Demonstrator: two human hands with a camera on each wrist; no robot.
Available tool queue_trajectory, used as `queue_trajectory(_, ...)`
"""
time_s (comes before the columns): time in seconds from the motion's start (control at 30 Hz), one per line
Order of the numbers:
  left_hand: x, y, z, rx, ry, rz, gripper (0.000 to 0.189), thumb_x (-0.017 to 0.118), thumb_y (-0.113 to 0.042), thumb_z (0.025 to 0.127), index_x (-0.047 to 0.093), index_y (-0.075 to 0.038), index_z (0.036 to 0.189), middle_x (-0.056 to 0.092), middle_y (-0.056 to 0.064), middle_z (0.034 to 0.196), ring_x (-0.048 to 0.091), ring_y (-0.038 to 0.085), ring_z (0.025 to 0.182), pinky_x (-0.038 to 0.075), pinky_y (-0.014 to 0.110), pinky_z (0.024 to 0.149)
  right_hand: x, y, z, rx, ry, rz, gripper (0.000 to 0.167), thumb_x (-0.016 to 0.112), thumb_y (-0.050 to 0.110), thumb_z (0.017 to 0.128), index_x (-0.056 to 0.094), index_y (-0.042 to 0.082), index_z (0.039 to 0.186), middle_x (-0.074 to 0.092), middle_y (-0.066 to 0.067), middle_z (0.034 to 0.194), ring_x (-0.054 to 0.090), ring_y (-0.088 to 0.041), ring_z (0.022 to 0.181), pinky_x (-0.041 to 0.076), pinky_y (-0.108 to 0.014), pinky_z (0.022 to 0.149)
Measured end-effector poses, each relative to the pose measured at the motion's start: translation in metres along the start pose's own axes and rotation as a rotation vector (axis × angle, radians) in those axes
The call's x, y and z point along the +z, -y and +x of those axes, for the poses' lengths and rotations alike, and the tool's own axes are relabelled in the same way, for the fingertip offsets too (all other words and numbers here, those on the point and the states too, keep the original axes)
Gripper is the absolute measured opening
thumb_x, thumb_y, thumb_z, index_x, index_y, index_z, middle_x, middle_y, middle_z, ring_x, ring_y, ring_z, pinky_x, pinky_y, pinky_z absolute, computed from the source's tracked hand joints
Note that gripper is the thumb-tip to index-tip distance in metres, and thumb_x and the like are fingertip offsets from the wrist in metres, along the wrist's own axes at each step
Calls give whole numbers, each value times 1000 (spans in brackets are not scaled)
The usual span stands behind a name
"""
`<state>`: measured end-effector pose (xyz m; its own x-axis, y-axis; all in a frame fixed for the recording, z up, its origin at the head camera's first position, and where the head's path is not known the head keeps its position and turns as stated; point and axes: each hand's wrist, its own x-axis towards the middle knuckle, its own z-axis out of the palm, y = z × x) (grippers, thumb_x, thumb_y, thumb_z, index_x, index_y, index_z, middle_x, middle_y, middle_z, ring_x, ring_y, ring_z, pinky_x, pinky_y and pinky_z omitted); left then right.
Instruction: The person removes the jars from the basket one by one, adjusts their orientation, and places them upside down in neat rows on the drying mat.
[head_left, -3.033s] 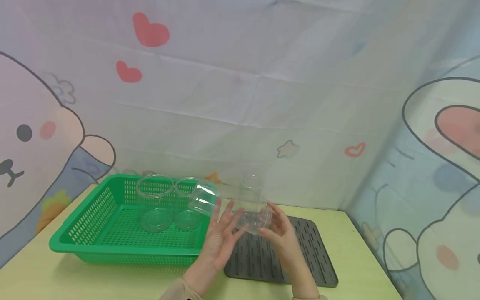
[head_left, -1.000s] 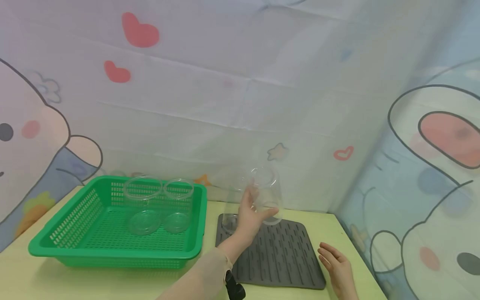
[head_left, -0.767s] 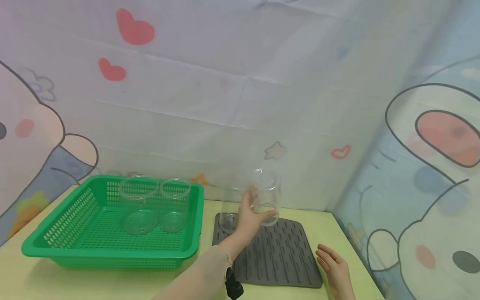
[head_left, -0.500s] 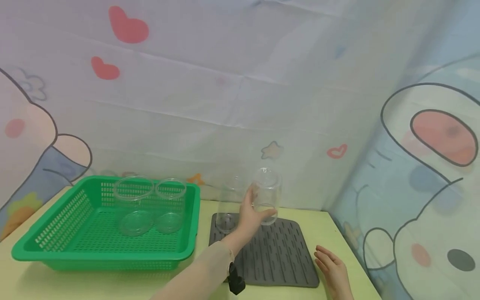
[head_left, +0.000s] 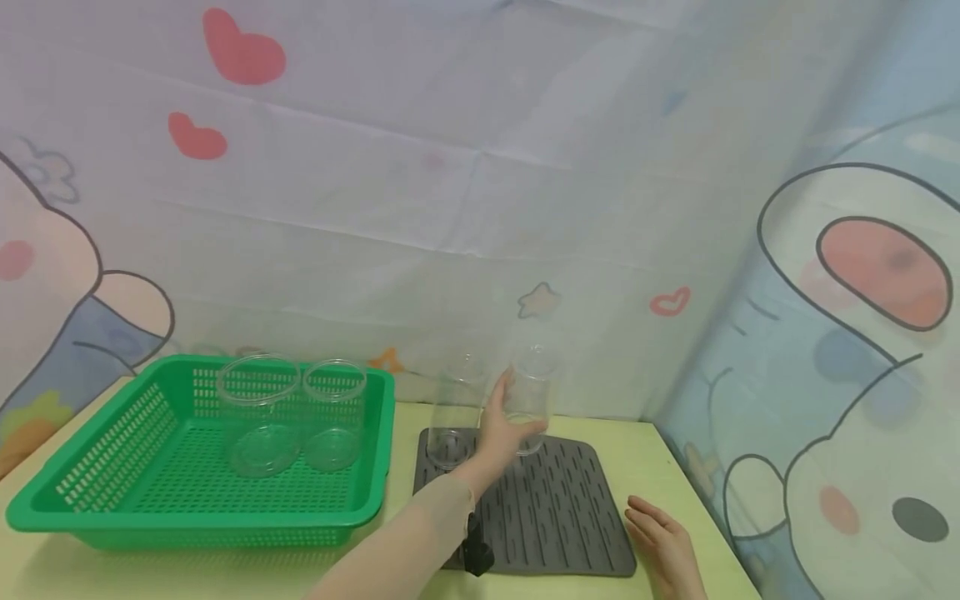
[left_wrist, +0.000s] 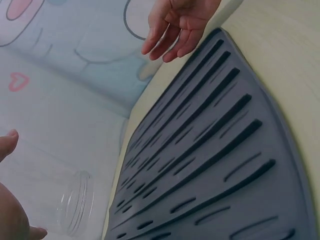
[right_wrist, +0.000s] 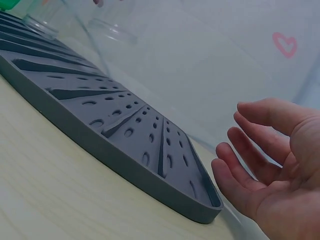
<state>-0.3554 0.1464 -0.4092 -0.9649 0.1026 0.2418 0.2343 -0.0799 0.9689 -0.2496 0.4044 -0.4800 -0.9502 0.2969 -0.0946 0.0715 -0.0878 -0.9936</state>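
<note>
My left hand (head_left: pixel 504 432) reaches over the back of the grey ridged mat (head_left: pixel 547 517) and grips a clear jar (head_left: pixel 538 387), its thumb and fingers around the side. This jar is mouth down, and the left wrist view shows its ringed mouth (left_wrist: pixel 77 202) close to the mat. Just left of it, a second clear jar (head_left: pixel 452 417) stands mouth down on the mat's back left corner. My right hand (head_left: pixel 663 542) is beside the mat's right front edge, fingers loosely bent, holding nothing; the right wrist view shows the same empty hand (right_wrist: pixel 280 165).
A green perforated basket (head_left: pixel 187 521) sits at the left of the pale yellow table (head_left: pixel 405 546). Inside it stand a wide clear jar (head_left: pixel 258 425) and a narrower one (head_left: pixel 333 421), mouths up. A printed cloth (head_left: pixel 375 208) hangs behind the table.
Three seconds ago both hands held the jar sideways. My right hand has let go and moved right; my left turned the jar mouth down over the mat, lowering it slightly lately.
</note>
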Motion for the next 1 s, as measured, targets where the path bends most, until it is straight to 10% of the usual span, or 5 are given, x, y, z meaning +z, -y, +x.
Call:
queue_trajectory(0.37,0,19,0,-34,12,63,99,81,-9,78,21,-23,156,27,11,160,38,42,138,47,51,102,0,-6,2,43,-10,-6,45,60,7,95,51,-11,135,64,8,112,65,1,95,52,-18,89)
queue_trajectory(1.0,-1,34,0,-34,33,58,102,81,-9,77,19,-19,157,25,16,160,24,40,146,37,56,111,0,-6,6,43,-18,-44,48,60,6,95,46,-14,136,65,12,100,64,3,90,53,-16,85)
